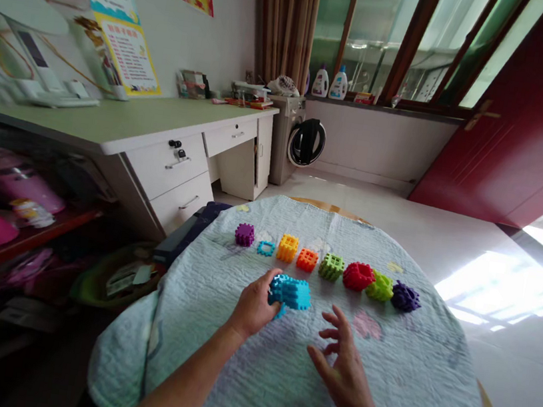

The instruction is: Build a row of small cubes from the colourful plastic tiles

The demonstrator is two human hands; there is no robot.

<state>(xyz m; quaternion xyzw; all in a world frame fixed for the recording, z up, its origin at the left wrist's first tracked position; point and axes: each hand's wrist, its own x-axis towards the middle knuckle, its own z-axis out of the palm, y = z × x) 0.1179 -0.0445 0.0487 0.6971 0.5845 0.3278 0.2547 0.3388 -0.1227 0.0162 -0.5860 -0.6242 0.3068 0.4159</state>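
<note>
My left hand [255, 302] grips a stack of blue interlocking toy blocks [293, 293] above the cloth. To its right, my right hand [341, 360] hovers with fingers apart and nothing in them. Beyond both hands runs a row of notched plastic pieces: a purple cube [245, 235], a flat blue frame [266, 248], a yellow cube [288, 248], an orange block [307, 260], a green cube [332, 266], a red block [358, 276], a lime block [381, 286] and a dark purple block [406, 296]. The red and lime ones sit against each other.
A pale blue cloth [408, 384] covers the round table, with folds at its left. Left of it stand a desk [172, 115] with drawers and a cluttered low shelf [70, 229]. At the back are a washing machine [289, 132], its door open, and a red door [506, 115].
</note>
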